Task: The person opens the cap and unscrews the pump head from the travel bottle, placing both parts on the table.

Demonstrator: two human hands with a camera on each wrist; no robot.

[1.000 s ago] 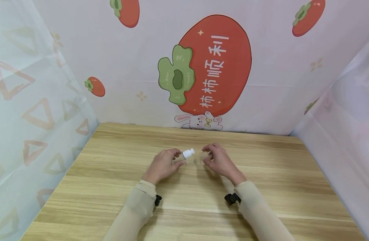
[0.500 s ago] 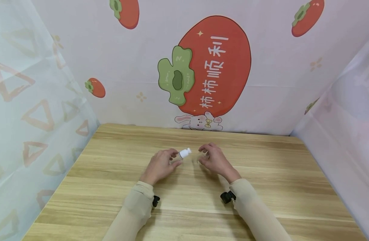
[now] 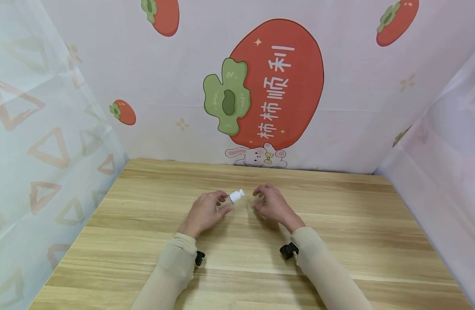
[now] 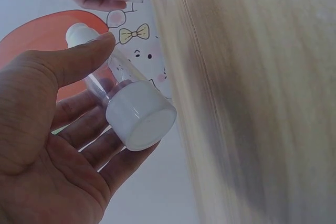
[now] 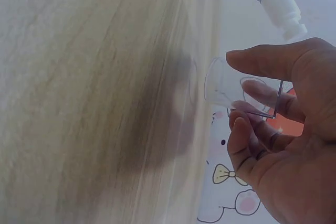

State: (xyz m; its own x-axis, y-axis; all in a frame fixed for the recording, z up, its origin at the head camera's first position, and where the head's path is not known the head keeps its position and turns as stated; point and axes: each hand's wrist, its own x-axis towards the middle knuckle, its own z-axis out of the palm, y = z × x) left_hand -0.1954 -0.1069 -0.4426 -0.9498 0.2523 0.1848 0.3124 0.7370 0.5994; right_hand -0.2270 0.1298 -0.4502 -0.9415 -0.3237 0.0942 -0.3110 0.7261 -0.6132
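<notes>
Over the middle of the table, my left hand point(image 3: 205, 212) grips a small clear pump bottle point(image 4: 140, 115) with a white base and a white pump top. The bottle is tilted, its white top point(image 3: 236, 196) pointing right toward the other hand. A short gap away, my right hand point(image 3: 277, 206) pinches a clear plastic cap point(image 5: 218, 85) between thumb and fingers. In the right wrist view, the pump head point(image 5: 286, 17) shows just above the right thumb, apart from the cap. The cap is faint in the head view.
Both hands work above a wood-grain table point(image 3: 237, 275). A printed cloth with a large persimmon point(image 3: 284, 82) and a rabbit hangs behind the far edge, with more cloth at both sides. Small black wrist cameras point(image 3: 287, 251) sit under the sleeves.
Both hands have shifted slightly left, the right one a bit more, so the cap is slightly closer to the bottle. The holds stay the same.
</notes>
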